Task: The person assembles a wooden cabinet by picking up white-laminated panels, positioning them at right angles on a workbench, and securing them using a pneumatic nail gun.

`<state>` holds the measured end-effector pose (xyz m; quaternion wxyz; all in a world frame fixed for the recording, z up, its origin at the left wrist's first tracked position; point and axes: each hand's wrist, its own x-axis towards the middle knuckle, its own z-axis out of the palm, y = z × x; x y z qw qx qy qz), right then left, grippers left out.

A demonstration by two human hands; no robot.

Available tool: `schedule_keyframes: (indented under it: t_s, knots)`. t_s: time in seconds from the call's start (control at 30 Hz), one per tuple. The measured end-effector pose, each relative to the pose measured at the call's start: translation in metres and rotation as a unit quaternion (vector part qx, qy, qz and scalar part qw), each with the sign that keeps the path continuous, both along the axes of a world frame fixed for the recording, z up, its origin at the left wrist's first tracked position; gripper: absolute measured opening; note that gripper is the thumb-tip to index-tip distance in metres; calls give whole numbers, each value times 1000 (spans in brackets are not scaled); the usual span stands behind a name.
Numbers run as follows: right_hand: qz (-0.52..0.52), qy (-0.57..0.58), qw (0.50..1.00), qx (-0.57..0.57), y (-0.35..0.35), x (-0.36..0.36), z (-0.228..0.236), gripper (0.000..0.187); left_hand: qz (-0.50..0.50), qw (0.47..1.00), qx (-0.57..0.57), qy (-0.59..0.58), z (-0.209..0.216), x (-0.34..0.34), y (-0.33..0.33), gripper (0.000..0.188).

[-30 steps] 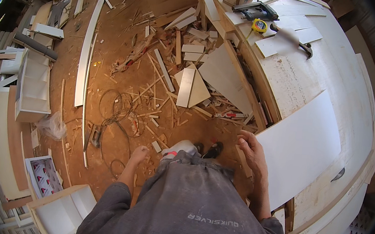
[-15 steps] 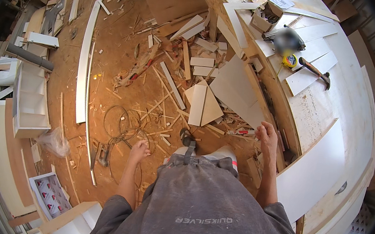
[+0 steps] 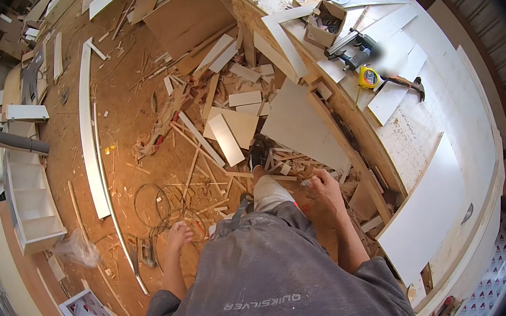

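My right hand [image 3: 327, 190] hangs above the scrap-strewn floor, near the long side of the workbench [image 3: 383, 166]. Its fingers are curled together, and a small pale thing shows at their tips, too small to name. On the left, my left hand [image 3: 180, 235] is low beside my body with its fingers curled in and nothing visible in them. Beneath it lies a loose coil of dark cable [image 3: 161, 200]. Between the hands, one shoe [image 3: 258, 149] stands among wood offcuts, by a short white board [image 3: 226, 139].
On the workbench lie a yellow tape measure [image 3: 369, 78], a hammer [image 3: 416, 86], a partly blurred nail gun [image 3: 355, 57], a cardboard box [image 3: 322, 35] and a large white panel [image 3: 425, 209]. A long white strip [image 3: 90, 139] crosses the floor left, near a white shelf unit [image 3: 33, 195].
My body and view have turned and moved ahead, a foot has stepped forward among the scraps. My right hand has swung inward from the bench edge; the left is lower in the view.
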<state>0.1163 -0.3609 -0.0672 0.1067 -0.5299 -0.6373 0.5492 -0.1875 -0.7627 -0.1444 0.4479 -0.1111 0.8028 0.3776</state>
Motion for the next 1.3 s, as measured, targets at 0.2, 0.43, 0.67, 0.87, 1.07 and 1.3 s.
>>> schedule_keyframes:
  t_s: [0.2,0.43,0.67,0.87,1.07,1.3]
  knots:
    - [-126,63,989,42,49,12,16,28,-81,993,82,17,16,-47,109,40]
    - [-267,-14,901,343,213,38,54,38,-223,935,185,202,86,-108,317,43]
    - [-308,-177,875,330,338,74,19,59,-391,807,292,333,165,-78,575,50]
    - [-296,-177,869,354,390,55,17,63,-423,769,248,410,167,-40,719,70]
    - [-304,-122,880,342,396,53,19,62,-420,806,208,362,154,-46,781,72]
    - [-291,-150,880,343,413,53,19,67,-398,823,225,337,140,-57,808,55]
